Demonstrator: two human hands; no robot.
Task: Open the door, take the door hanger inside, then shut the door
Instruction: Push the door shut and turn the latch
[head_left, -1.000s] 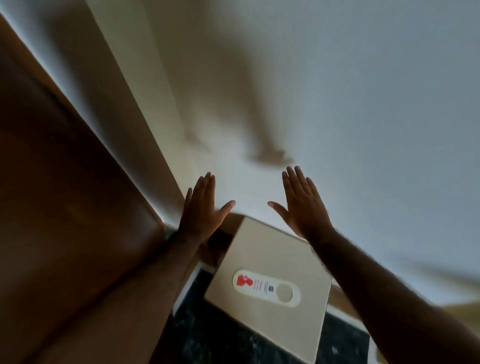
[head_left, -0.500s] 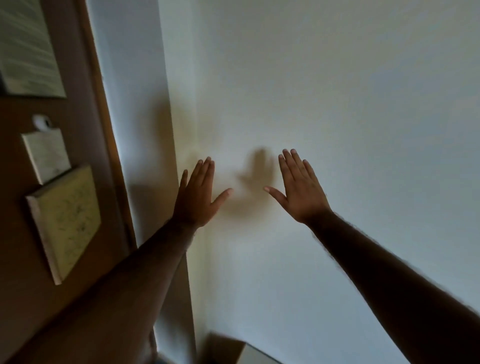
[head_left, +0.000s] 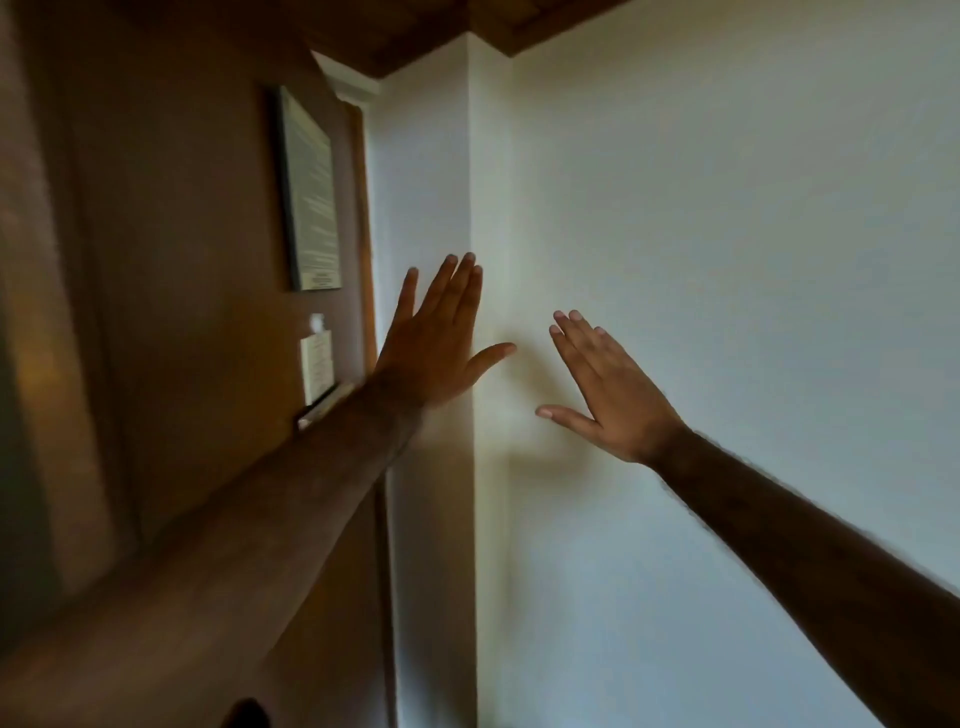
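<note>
A dark brown wooden door (head_left: 171, 322) fills the left of the head view. A framed notice (head_left: 311, 192) hangs on it, and a small white card (head_left: 318, 366) sits below that. My left hand (head_left: 439, 343) is held up flat, fingers apart, in front of the door's edge and the white wall corner. My right hand (head_left: 613, 389) is raised beside it, open and empty, in front of the white wall. No door hanger and no door handle show in this view.
A white wall (head_left: 727, 260) covers the right side and meets a narrow white return (head_left: 426, 156) beside the door frame. A dark wooden ceiling (head_left: 415, 26) runs across the top.
The view has swung upward from the floor and the box with the hanger, which have dropped out of sight. The door with its notice now shows. Both hands stay raised and open.
</note>
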